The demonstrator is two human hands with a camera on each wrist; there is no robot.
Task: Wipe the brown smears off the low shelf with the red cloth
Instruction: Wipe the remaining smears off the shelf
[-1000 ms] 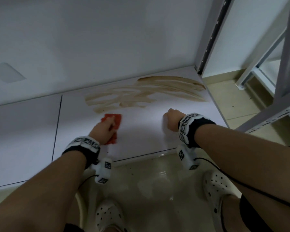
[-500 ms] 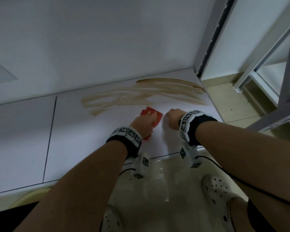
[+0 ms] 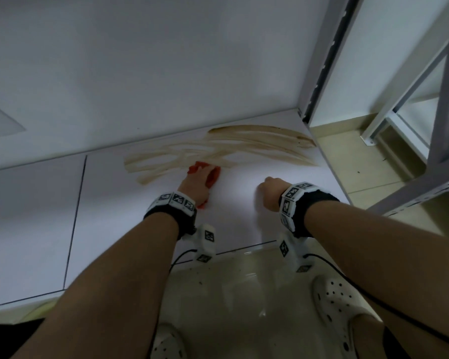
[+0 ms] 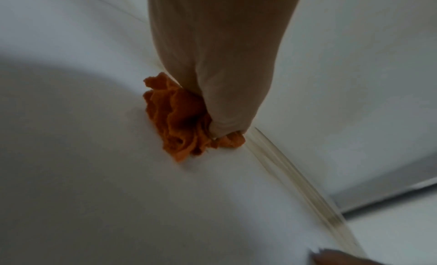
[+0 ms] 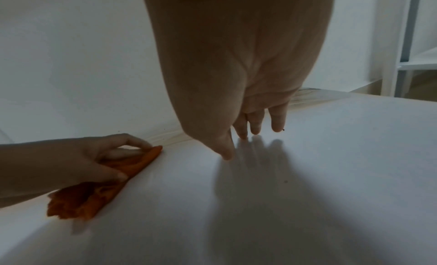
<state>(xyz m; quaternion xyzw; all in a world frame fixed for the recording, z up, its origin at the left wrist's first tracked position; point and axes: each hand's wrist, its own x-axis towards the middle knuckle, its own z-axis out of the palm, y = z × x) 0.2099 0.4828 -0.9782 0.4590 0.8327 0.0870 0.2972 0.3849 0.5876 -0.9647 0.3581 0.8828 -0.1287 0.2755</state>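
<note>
Brown smears (image 3: 257, 146) streak the back of the low white shelf (image 3: 244, 218), from its middle to the right corner. My left hand (image 3: 196, 181) presses the bunched red cloth (image 3: 214, 174) flat on the shelf at the near edge of the smears, fingers and thumb curled onto it. The left wrist view shows the cloth (image 4: 177, 119) crumpled under the hand (image 4: 224, 63), with smears (image 4: 283, 171) just to its right. My right hand (image 3: 270, 193) holds nothing; in the right wrist view its fingertips (image 5: 242, 136) rest on bare shelf, right of the cloth (image 5: 94, 194).
A white back wall (image 3: 166, 73) rises right behind the smears. A grey metal upright (image 3: 322, 73) stands at the shelf's right rear corner, with another rack (image 3: 446, 99) further right. A dark seam (image 3: 75, 216) splits the shelf on the left. My feet in white clogs (image 3: 332, 301) stand on the tiled floor.
The left hand swept the cloth right until it was next to the right hand, then came back left and further in, onto the near edge of the smears. The right hand stayed put.
</note>
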